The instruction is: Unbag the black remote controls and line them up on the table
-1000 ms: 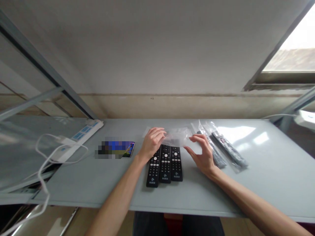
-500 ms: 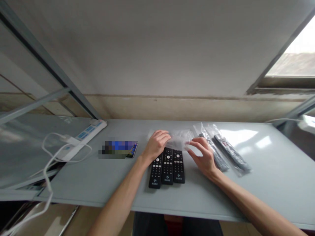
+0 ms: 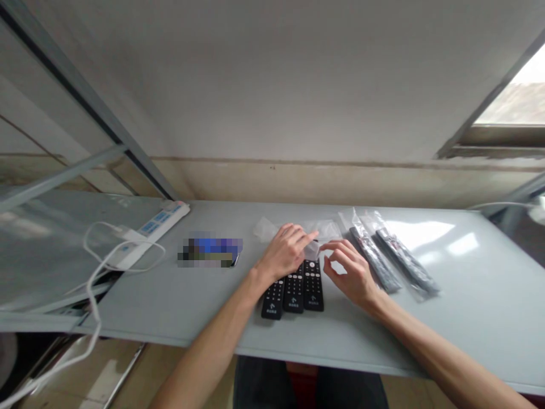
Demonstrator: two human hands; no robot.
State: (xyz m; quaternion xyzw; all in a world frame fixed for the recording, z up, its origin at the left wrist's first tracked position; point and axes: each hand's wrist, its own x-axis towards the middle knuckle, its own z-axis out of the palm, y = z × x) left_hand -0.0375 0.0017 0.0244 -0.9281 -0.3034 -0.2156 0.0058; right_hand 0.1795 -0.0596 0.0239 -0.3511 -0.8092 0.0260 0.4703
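Three black remote controls (image 3: 293, 295) lie side by side on the grey table, their upper ends hidden under my left hand and some plastic. My left hand (image 3: 287, 250) reaches across them, its fingers bent around a small whitish fold of clear plastic bag (image 3: 312, 250). Just right of that fold is my right hand (image 3: 349, 270), with curled fingers and a small gap between thumb and forefinger; nothing shows in the gap. More crumpled clear plastic (image 3: 327, 229) lies behind the hands, and another piece (image 3: 264, 228) shows at the left.
Two remotes in clear bags, one nearer (image 3: 374, 261) and one farther right (image 3: 406, 264), lie beside my right hand. At left are a pixelated phone (image 3: 210, 251), a white power strip (image 3: 155, 230) and a looped white cable (image 3: 93, 307). A wall (image 3: 272, 182) runs behind the table.
My left hand has moved right over the tops of the remotes, uncovering plastic at the left. My right hand has come off the bag's spread edge and sits close to the left fingertips.
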